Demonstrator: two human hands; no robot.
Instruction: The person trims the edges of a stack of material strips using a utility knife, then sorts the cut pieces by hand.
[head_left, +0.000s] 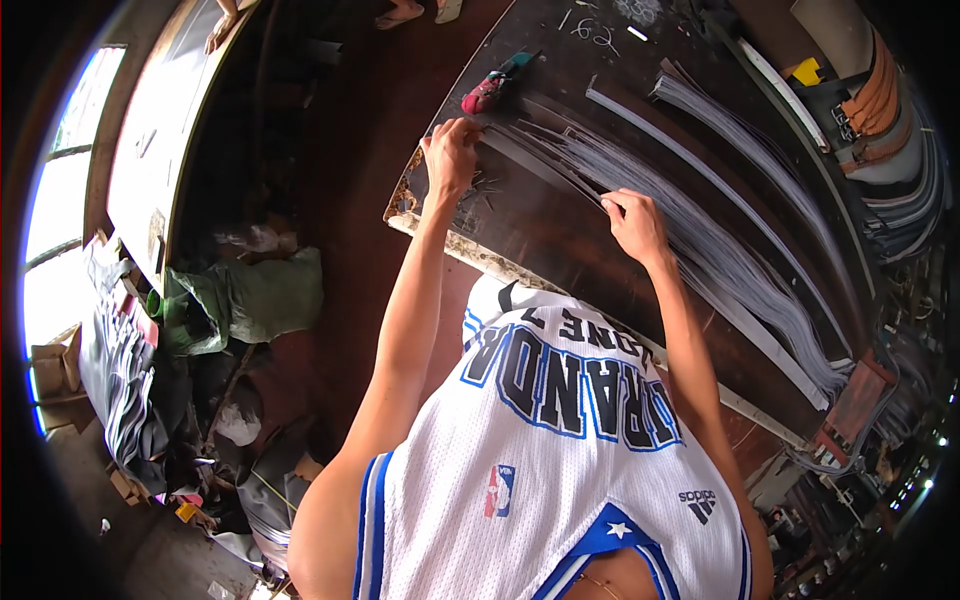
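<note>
A bundle of long, thin grey strips (690, 225) lies lengthwise across the dark tabletop (540, 220). At the bundle's left end my left hand (452, 155) is closed, its fingers pinching the end of a dark strip. Farther along the near side, my right hand (636, 225) pinches the same dark strip or one beside it, thumb and finger together. The stretch between the hands runs close along the bundle. Just beyond my left hand lies a red and green object (490, 88), too small to identify.
More strips (770, 160) lie at the table's far side, near chalk writing (588, 30). Belts or straps (875, 110) are stacked at the right. A green sack (265, 300) sits at the left on the floor. Another person's hand (216, 36) shows at the upper left.
</note>
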